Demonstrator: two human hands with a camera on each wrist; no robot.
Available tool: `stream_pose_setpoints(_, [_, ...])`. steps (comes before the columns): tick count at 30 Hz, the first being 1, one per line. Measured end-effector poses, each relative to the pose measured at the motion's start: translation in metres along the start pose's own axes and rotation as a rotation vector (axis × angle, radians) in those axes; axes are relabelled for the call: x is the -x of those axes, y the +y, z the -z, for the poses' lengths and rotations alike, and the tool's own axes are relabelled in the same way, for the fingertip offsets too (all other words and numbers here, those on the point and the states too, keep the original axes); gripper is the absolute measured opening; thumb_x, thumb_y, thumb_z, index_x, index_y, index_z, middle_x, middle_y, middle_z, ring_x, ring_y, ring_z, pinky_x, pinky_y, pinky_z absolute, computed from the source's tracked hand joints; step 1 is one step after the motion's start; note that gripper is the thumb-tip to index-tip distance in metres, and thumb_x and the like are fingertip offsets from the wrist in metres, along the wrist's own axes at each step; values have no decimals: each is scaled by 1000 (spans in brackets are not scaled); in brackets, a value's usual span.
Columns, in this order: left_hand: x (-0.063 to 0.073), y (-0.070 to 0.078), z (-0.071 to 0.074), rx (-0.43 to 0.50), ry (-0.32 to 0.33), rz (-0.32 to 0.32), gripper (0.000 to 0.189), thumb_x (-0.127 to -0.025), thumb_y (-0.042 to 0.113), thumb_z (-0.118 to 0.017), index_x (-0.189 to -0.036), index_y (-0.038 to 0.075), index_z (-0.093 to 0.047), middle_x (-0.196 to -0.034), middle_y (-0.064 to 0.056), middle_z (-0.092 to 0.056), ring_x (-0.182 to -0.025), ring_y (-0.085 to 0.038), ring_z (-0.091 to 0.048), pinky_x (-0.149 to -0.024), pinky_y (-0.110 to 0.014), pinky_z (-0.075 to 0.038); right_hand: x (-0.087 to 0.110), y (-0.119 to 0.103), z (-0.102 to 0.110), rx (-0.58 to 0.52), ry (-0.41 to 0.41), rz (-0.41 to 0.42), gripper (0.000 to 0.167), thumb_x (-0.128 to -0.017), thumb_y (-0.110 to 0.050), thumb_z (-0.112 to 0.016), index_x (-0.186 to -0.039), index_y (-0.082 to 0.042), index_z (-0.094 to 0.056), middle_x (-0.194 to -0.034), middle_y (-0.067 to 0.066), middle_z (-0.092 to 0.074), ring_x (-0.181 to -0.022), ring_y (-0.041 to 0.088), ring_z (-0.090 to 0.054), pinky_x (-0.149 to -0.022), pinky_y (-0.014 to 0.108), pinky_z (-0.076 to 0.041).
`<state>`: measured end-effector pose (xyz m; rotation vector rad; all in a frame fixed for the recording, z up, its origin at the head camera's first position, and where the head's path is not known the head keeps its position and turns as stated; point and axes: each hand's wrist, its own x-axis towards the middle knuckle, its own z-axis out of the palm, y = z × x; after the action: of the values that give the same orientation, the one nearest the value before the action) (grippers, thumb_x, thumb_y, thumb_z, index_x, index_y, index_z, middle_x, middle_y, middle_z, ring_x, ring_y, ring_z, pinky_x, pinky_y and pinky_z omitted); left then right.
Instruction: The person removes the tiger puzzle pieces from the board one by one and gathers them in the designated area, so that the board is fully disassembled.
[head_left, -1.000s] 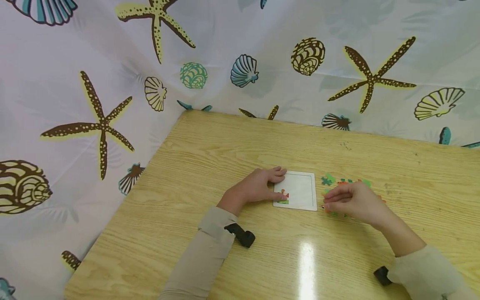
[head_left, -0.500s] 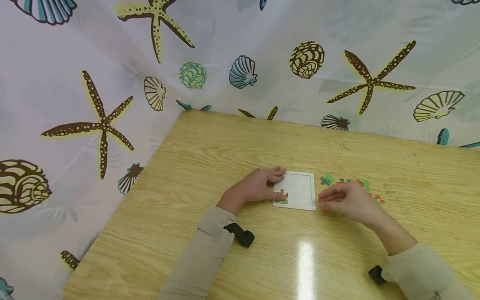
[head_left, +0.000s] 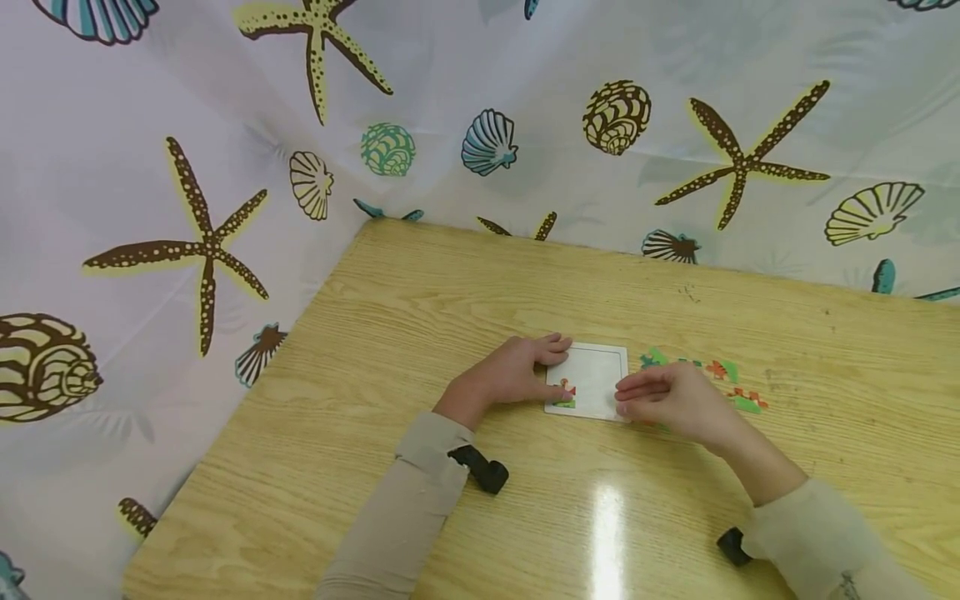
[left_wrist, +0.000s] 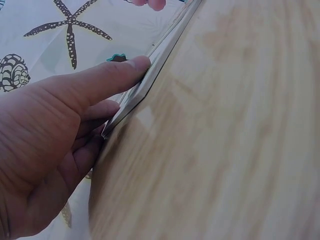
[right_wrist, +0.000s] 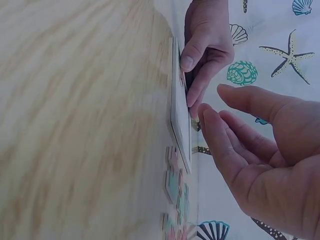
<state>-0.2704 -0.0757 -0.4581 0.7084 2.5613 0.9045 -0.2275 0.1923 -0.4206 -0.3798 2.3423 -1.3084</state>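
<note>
A white square puzzle board lies on the table, with a small red-and-green picture piece in its near left corner. My left hand holds the board's left side, thumb on top by that piece and fingers along the far left edge. In the left wrist view the thumb lies over the board's rim. My right hand hovers at the board's right edge. In the right wrist view, its thumb and fingertips stand a little apart, with nothing seen between them.
Several loose red and green jigsaw pieces lie right of the board, some hidden under my right hand. A wooden table carries everything. A curtain with starfish and shells hangs along its back and left edges.
My right hand has moved left from the loose pieces to the board's right edge, uncovering more pieces on the right. My left hand and the board have stayed in place.
</note>
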Motion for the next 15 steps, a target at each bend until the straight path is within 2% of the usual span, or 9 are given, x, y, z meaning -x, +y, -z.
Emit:
stream_pose_setpoints(9, [-2,-1,-2,-14,-15,-3,75,-88,42,-76,-149,11,-45,-161,5,-33,-154,-14,-22,-124,-38,-24,-4,-5,-8,17,4,16,34,-89,-19,-77,-116,1,-71,-109,14,-75,-96,15,-71,-74,22,-56])
stream_pose_setpoints(15, [-2,-1,-1,-18,-1,10,75,-87,44,-76,-149,13,-46,-161,7,-34,-153,-13,-22,-124,-37,-25,-13,-5,-10,11,-7,1,34,-89,-20,-76,-117,-1,-71,-110,13,-75,-98,17,-71,-77,22,-55])
